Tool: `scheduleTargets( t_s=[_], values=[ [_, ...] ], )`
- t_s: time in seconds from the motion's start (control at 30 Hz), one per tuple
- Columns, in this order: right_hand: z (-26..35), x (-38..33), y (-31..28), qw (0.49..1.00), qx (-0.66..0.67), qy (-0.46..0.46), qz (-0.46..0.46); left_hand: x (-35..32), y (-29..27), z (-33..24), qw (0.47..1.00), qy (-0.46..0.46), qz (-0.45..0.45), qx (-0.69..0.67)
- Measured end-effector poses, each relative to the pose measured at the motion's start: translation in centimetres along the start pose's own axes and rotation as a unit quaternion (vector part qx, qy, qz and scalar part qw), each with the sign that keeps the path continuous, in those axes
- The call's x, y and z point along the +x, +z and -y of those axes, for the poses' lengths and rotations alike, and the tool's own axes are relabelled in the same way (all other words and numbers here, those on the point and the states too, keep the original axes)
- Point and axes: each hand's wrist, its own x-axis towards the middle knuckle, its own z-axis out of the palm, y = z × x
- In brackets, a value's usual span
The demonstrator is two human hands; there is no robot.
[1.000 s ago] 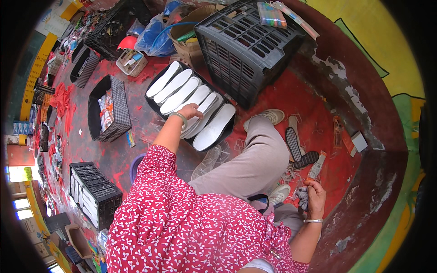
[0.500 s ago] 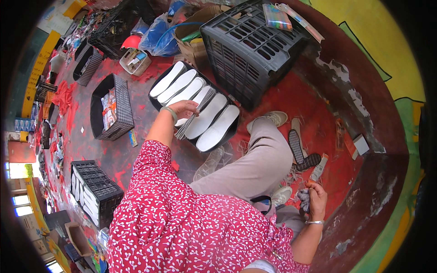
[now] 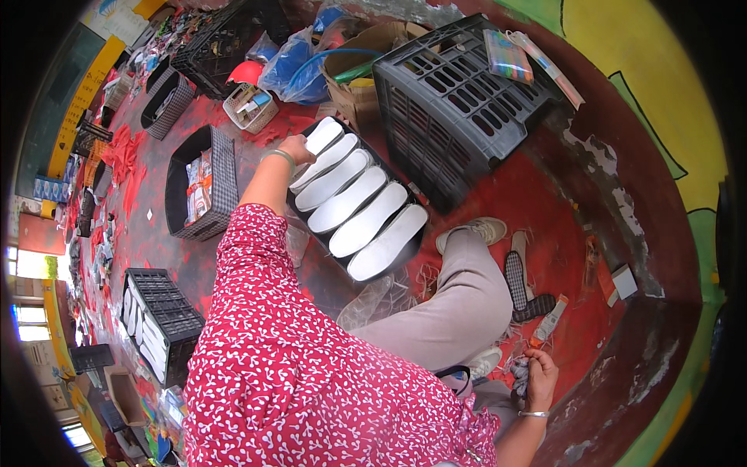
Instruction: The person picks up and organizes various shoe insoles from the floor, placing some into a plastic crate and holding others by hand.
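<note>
Left hand (image 3: 298, 148) stretched out over the far left corner of the black tray (image 3: 405, 253), fingers curled down onto the end of the farthest white insole (image 3: 323, 137). Grip looks closed on that insole's tip, but finger detail too small to be sure. Bangle on the left wrist.

Six or so white insoles laid side by side in the tray, slanted, running from the far left corner to the near right corner. Nearest insole (image 3: 387, 242) flat against the tray's near edge.

Right hand (image 3: 537, 375) low near the right knee, fist closed around a crumpled grey rag (image 3: 520, 377). Thin bracelet on that wrist. Small orange-and-white tube (image 3: 548, 331) on the red floor (image 3: 545, 194) just beyond the rag hand; cannot tell whether touching.

Dark patterned sole (image 3: 517, 282) flat on the floor right of the beige trouser leg, near a grey sneaker (image 3: 478, 229).

Big black crate (image 3: 455, 109) upside down just right of the tray, touching its far right edge. Cardboard box (image 3: 366, 58) behind the tray. Black basket (image 3: 204, 187) left of the forearm, well apart from the tray. Another black crate (image 3: 159, 323) with white insoles at near left.
</note>
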Motion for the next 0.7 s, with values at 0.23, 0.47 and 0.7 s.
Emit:
scheduleTargets(
  t_s=[0.23,0.47,0.7],
  values=[
    [1.4,0.8,1.4,0.998,0.031,0.048,0.014,0.5,4.5,-1.9,1.0,0.02,0.004,-0.01],
    [-0.7,1.4,1.3,0.998,0.025,0.045,0.026,-1.1,8.3,-2.6,0.998,0.012,-0.022,0.05],
    [0.0,1.2,1.7,0.997,0.03,0.071,0.01,-1.6,9.3,-3.4,0.997,0.043,-0.035,0.052]
  ],
)
